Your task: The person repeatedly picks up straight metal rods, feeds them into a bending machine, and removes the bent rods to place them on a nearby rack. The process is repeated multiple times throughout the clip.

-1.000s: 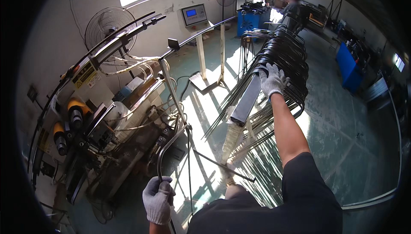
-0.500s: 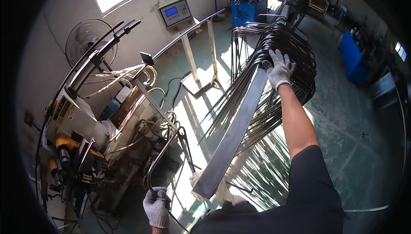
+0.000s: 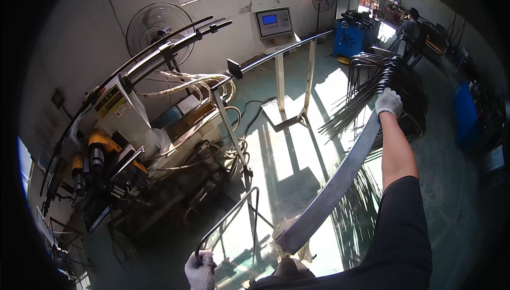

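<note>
My left hand (image 3: 200, 272), in a pale work glove, is closed around a dark bent metal rod (image 3: 229, 216) at the lower edge. The rod rises from the fist, bends at the top and comes back down. With my right arm stretched out, my gloved right hand (image 3: 389, 103) lies at the near side of a thick bunch of similar bent rods (image 3: 411, 96). Its fingers look curled over the nearest rods, partly hidden by the hand. The bunch hangs on a long flat metal bar (image 3: 336, 195), whose near end has a pale wrapping (image 3: 304, 253).
A bending machine (image 3: 159, 146) with hoses and orange-black parts stands at left. Behind it are a fan (image 3: 159, 30), a control panel (image 3: 274, 23) and a curved rail on posts (image 3: 280, 80). Blue cabinets (image 3: 355, 37) and a person (image 3: 410, 27) are farther back.
The view has swung left, so the surroundings sit farther right. My right hand's fingers, spread on the rods before, are now drawn together. My left hand still grips its rod, now lower in view.
</note>
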A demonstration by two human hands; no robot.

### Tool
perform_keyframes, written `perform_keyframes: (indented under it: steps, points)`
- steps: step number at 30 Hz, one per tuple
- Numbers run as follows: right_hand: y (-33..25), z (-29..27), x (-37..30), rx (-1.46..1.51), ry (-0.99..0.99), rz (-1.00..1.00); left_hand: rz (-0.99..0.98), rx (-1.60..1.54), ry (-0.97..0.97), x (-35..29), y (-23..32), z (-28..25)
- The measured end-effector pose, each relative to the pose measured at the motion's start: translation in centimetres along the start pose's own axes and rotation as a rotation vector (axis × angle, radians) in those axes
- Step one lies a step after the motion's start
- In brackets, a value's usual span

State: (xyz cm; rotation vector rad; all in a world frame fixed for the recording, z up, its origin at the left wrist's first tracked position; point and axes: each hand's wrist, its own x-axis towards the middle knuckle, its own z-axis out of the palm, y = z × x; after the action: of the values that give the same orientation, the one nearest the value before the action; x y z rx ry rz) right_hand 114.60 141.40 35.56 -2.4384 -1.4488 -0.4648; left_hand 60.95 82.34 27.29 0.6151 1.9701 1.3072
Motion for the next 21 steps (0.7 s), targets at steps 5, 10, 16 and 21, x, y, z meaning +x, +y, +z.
perform_keyframes:
  steps: [5,10,16,21]
  points:
    - [-1.9,0.2,-5.1,0.032,-0.098,-0.143,0.013,-0.172,0.073,-3.1,-2.0,-4.7]
    - [1.3,0.3,-9.9,0.121,-0.210,-0.450,0.060,-0.268,0.196,-5.3,-7.2,-12.7]
    - [-5.5,-17.7,-42.9,0.381,-0.303,-1.085,-0.034,-0.289,0.425,-13.6,-13.1,-23.2]
    - [-19.6,-21.5,-68.5,1.386,-0.954,-1.127,-0.081,-0.261,0.599,-21.5,-16.2,-25.5]
